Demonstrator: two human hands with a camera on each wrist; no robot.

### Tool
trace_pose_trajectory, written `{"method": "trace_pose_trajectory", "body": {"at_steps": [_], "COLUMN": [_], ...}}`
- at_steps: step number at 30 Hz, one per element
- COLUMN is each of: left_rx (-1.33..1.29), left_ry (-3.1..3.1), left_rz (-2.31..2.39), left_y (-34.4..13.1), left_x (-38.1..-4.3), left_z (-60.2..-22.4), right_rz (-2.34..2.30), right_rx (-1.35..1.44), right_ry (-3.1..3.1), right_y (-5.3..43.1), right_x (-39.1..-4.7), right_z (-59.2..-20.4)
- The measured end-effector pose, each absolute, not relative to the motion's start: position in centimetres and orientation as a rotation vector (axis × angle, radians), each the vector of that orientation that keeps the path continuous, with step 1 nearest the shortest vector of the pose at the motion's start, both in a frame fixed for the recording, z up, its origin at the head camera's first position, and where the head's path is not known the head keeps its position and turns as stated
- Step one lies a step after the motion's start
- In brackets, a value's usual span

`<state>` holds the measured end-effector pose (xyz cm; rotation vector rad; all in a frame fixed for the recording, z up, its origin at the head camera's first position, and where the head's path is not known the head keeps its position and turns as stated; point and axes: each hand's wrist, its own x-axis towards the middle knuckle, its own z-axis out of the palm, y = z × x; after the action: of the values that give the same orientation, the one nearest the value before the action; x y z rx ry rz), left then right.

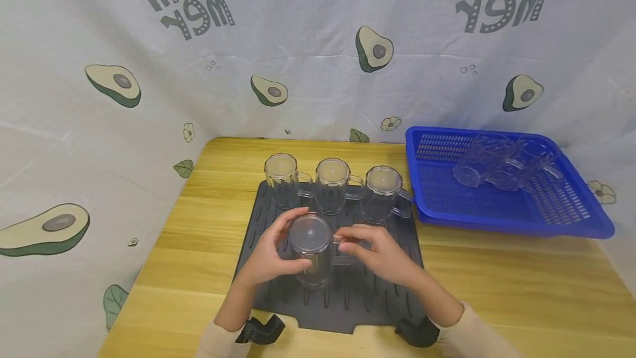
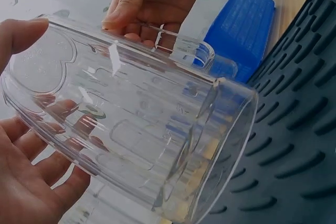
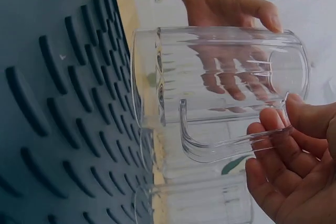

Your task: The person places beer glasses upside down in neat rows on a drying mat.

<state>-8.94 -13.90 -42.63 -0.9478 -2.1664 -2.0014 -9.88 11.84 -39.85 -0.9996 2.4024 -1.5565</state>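
Observation:
A clear plastic mug is upside down over the dark drying mat, its base facing up. My left hand grips the mug's body from the left, thumb on the near side and fingers round the far side. On the right, my right hand pinches the mug's handle between thumb and fingers. In the left wrist view the mug's rim is close to the ridged mat; whether it touches is hard to tell. Behind it, three similar mugs stand inverted in a row, handles to the right.
A blue plastic basket sits at the right back of the wooden table, with a few clear mugs lying in it. A patterned curtain hangs behind and along the sides of the table.

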Motion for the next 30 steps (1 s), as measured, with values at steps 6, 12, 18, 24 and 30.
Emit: {"method": "trace_pose_trajectory", "body": {"at_steps": [6, 12, 18, 24, 30], "left_rx": [-0.861, -0.756, -0.753, -0.718, -0.707], "left_ry": [-2.180, -2.158, -2.082, -2.104, -2.134], "left_rz": [-1.985, -2.016, -2.054, -2.009, -1.986], "left_y": [-15.4, -16.6, -18.0, -19.5, -20.7], "left_x": [-8.8, -8.7, -9.3, -9.6, -10.0], "left_z": [-43.5, -43.7, -43.8, -43.5, -43.2], "right_rz": [-1.583, -1.613, -1.666, -1.690, -1.722], "right_rx": [-0.949, -0.893, -0.870, -0.877, -0.885], "right_ry": [2.347, 2.323, 2.299, 2.286, 2.291], "right_y": [10.4, 8.8, 6.8, 5.3, 4.0], "right_x": [-10.1, -10.7, -11.6, -12.2, -12.9], "right_z": [-40.5, -41.2, -41.4, -41.2, -41.3]}}
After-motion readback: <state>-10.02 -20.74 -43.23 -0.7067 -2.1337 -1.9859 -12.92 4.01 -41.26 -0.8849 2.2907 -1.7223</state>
